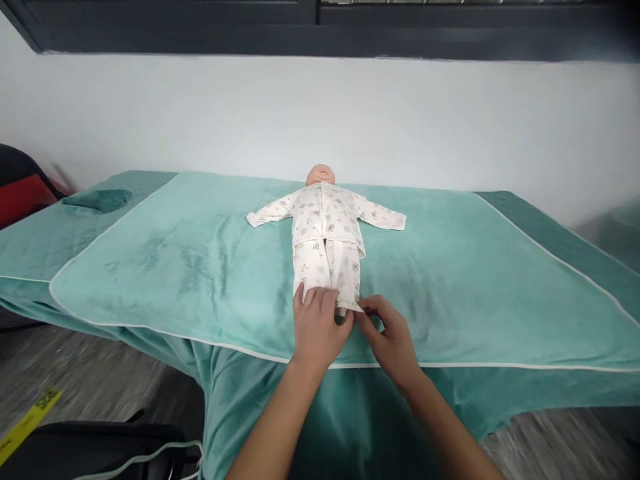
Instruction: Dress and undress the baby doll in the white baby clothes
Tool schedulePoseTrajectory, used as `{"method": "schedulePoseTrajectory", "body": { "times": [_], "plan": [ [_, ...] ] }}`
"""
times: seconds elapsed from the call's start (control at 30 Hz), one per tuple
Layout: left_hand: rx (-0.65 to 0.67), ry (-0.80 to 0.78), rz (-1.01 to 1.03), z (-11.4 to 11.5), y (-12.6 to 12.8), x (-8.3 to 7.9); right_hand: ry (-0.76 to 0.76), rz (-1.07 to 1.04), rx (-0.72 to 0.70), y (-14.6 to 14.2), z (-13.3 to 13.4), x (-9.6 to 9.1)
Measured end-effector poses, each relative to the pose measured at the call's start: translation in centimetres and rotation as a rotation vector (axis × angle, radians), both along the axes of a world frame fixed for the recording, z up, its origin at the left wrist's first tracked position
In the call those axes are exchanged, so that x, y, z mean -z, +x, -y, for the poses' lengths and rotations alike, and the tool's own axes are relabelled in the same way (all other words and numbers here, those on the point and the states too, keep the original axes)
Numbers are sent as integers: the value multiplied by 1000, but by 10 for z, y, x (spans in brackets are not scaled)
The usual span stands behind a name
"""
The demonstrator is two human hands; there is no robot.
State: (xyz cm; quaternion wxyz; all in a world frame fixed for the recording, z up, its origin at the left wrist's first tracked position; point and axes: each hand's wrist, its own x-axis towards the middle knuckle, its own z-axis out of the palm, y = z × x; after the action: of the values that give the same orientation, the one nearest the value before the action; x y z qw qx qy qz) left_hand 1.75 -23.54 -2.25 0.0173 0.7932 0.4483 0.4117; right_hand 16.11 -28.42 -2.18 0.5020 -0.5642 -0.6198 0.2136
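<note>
A baby doll (321, 175) lies on its back, dressed in a white printed long-sleeved top (325, 213) and matching trousers (345, 263). Its sleeves stretch out to both sides. My left hand (320, 327) is over the trouser cuffs, fingers bent on the cloth and thumb at the hem of the right-hand leg. At the outer corner of that same hem, my right hand (390, 337) pinches the cloth between thumb and forefinger. The hem looks slightly lifted or folded there. My left fingers cover the other cuff.
The doll rests on a bed with a green plush cover (475, 287) edged in white piping. Behind it is a white wall (250, 113) under a dark window frame (200, 30). A black and red object (23, 193) stands at left; a black chair (100, 450) is at lower left.
</note>
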Motion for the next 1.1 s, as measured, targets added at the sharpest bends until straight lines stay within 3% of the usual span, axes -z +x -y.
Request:
{"method": "schedulePoseTrajectory", "body": {
  "times": [0.17, 0.3, 0.37, 0.43, 0.5, 0.67, 0.8, 0.93, 1.1],
  "plan": [
    [1, 19, 134, 4, -6, 9, -67, 163, -121, 5, 6, -3],
    [125, 45, 184, 15, -25, 5, -211, 222, -357, 22, 1, -15],
    [145, 49, 261, 13, -38, 3, -232, 207, -390, 35, -8, -23],
    [65, 22, 324, -1, -51, 3, -228, 181, -277, 50, -27, -30],
    [-74, -27, 324, -31, -63, 4, -200, 144, -75, 66, -57, -30],
    [-306, -180, 37, -144, -89, 1, -75, 238, 405, 122, -159, -9],
    [-504, -430, -132, -214, -104, -12, -238, 367, 694, 165, -209, 11],
    [-597, -475, -198, -243, -110, -14, -354, 466, 718, 183, -217, 18],
    [-599, -408, -150, -245, -112, -6, -511, 589, 640, 187, -220, 8]
  ]
}}
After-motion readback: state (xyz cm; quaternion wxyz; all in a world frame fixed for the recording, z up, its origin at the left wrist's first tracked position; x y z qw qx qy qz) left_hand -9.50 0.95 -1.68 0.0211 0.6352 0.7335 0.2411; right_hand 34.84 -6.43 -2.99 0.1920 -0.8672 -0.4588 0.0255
